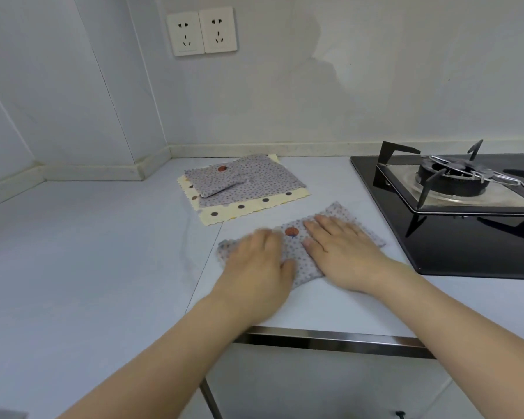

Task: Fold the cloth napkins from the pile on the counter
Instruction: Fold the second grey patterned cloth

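Both hands lie palm down on a grey dotted napkin (297, 252) spread on the pale counter (88, 252). The left hand (259, 261) presses the napkin's left part with its fingers straight and close together (their tips are blurred, so how they lie exactly is hard to tell). The right hand (342, 252) presses the right part, fingers straight and slightly spread, the thumb pointing toward the left hand. Neither hand curls round the cloth; both rest flat on it. Between the two hands, just beyond the thumbs, an orange shell print (291, 231) shows on the fabric. The napkin reaches out past the right hand's fingertips toward the far right, where one corner lies near the edge of the black gas hob (454, 237), and a bit of it pokes out to the left of the left hand.

Beyond both hands, well apart from them, sits the pile (248, 189): a cream napkin with dark dots and a scalloped edge (254, 207) at the bottom, a grey dotted one (270, 179) spread over it, and a small folded grey napkin (221, 187) on top, toward the pile's left side.

To the right of the right hand, the hob carries a burner with a black pan support (451, 176). On the wall far beyond the hands are two white sockets (201, 31) side by side. Below the forearms runs the counter's metal front edge (330, 340).
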`<state>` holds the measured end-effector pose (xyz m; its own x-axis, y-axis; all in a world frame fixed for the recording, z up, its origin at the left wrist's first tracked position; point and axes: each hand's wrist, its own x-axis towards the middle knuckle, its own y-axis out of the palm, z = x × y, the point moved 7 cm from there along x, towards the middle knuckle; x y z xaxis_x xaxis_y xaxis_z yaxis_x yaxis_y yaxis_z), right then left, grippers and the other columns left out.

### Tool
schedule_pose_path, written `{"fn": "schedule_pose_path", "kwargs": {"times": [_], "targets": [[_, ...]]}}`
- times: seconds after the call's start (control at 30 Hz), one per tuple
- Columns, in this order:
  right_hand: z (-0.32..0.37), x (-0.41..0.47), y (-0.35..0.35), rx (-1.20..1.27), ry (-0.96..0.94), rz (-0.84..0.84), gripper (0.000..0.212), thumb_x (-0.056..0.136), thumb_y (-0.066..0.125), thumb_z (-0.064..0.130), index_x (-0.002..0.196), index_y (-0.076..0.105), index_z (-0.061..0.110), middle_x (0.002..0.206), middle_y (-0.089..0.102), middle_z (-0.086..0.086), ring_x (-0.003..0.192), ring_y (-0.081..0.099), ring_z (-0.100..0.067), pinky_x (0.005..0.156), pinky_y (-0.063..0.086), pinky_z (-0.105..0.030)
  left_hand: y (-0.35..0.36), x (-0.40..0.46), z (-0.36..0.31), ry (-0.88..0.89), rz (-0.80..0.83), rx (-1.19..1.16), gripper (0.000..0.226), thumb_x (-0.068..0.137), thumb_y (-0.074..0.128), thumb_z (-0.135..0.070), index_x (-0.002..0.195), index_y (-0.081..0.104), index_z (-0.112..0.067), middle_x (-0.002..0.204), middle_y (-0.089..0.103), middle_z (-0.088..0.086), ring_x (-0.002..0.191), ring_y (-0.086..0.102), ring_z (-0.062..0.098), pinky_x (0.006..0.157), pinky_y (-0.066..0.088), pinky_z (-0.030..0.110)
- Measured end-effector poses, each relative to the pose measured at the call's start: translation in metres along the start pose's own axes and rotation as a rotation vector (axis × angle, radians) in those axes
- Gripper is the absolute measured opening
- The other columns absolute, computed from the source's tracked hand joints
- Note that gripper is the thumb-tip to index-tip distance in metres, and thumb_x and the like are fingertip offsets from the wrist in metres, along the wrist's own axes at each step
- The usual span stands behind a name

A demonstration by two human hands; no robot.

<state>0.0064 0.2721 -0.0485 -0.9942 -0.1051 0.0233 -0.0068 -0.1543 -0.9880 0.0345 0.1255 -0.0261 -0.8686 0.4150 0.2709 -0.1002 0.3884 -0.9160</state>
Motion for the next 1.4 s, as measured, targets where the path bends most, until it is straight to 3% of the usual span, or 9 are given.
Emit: {"fn": "schedule_pose_path", "kwargs": {"times": [0.13,0.33,0.47,0.6,0.7,0.8,0.97,1.2,1.4], "targets": [[-0.006,0.005,0.001,-0.005,0.011,0.09,0.056,0.101,0.01,0.048,0.153,-0.001,0.03,0.162,-0.008,0.003,0.148,-0.007,-0.019,0.12,-0.005,-0.04,0.021,-0.003,0.021,-0.094,0.248,0.143,0.075,0.096,0.021,-0.062,0.155,0.005,-0.018,0.162,0.002,-0.001,0.148,-0.002,0.016,0.121,-0.002,0.038],[-0.012,0.009,0.002,-0.052,0.01,0.098,0.055,0.102,0.009,0.045,0.153,-0.003,0.029,0.161,-0.01,0.001,0.148,-0.008,-0.019,0.12,-0.004,-0.041,0.011,-0.004,0.041,-0.146,0.468,0.145,0.099,0.079,0.019,-0.084,0.154,-0.01,-0.027,0.161,-0.013,-0.01,0.147,-0.013,0.009,0.12,-0.008,0.037],[-0.019,0.019,0.001,-0.035,-0.013,0.103,0.054,0.102,0.01,0.046,0.153,-0.001,0.032,0.162,-0.008,0.005,0.148,-0.006,-0.016,0.12,-0.005,-0.038,-0.007,0.003,0.07,-0.085,0.3,0.15,0.07,0.093,0.02,-0.067,0.154,0.012,-0.034,0.16,0.012,-0.013,0.146,0.01,0.013,0.117,0.01,0.034],[-0.02,0.019,-0.012,0.03,-0.002,-0.11,0.053,0.102,0.027,0.039,0.152,0.019,0.024,0.161,0.013,-0.003,0.147,0.01,-0.019,0.119,0.003,-0.038,-0.025,0.008,0.087,-0.045,-0.039,-0.013,0.031,0.102,0.039,-0.031,0.128,0.057,-0.03,0.126,0.054,-0.012,0.112,0.043,0.013,0.091,0.028,0.027],[0.017,-0.023,-0.038,0.119,-0.152,-0.431,0.043,0.094,0.039,0.026,0.134,0.05,0.015,0.139,0.049,-0.004,0.129,0.041,-0.023,0.11,0.027,-0.037,-0.024,0.009,0.091,-0.049,-0.075,-0.056,0.025,0.1,0.045,-0.027,0.122,0.058,-0.03,0.118,0.058,-0.014,0.105,0.044,0.01,0.091,0.032,0.028],[0.072,-0.07,-0.032,0.232,-0.337,-0.377,0.042,0.09,0.033,0.032,0.112,0.066,0.018,0.111,0.063,0.003,0.103,0.057,-0.02,0.092,0.045,-0.038,-0.028,0.006,0.09,-0.033,-0.099,-0.138,0.03,0.097,0.048,-0.013,0.115,0.062,-0.032,0.108,0.062,-0.012,0.105,0.05,0.014,0.094,0.04,0.034],[0.092,-0.102,-0.008,0.108,-0.301,-0.305,0.059,0.087,0.03,0.059,0.119,0.061,0.02,0.108,0.054,0.003,0.101,0.049,-0.019,0.092,0.042,-0.034,-0.036,-0.005,0.085,-0.067,-0.129,-0.149,0.039,0.091,0.049,0.001,0.097,0.073,-0.029,0.086,0.053,-0.015,0.096,0.052,0.02,0.093,0.042,0.036],[0.094,-0.127,-0.018,-0.006,-0.437,-0.438,0.033,0.074,0.074,0.044,0.077,0.053,0.021,0.078,0.052,0.003,0.073,0.053,-0.022,0.066,0.046,-0.035,-0.044,-0.041,0.056,-0.222,0.13,-0.294,0.043,0.082,0.04,0.007,0.088,0.067,-0.026,0.089,0.057,-0.013,0.082,0.054,0.01,0.064,0.04,0.017],[0.064,-0.124,-0.047,0.516,-0.199,-0.298,0.014,0.092,0.059,0.032,0.085,0.054,0.021,0.065,0.056,0.007,0.065,0.055,-0.014,0.066,0.045,-0.032,-0.053,-0.06,0.042,-0.17,0.429,-0.133,0.041,0.077,0.057,-0.026,0.118,0.055,-0.023,0.126,0.038,-0.009,0.118,0.04,0.015,0.097,0.035,0.031]]}}
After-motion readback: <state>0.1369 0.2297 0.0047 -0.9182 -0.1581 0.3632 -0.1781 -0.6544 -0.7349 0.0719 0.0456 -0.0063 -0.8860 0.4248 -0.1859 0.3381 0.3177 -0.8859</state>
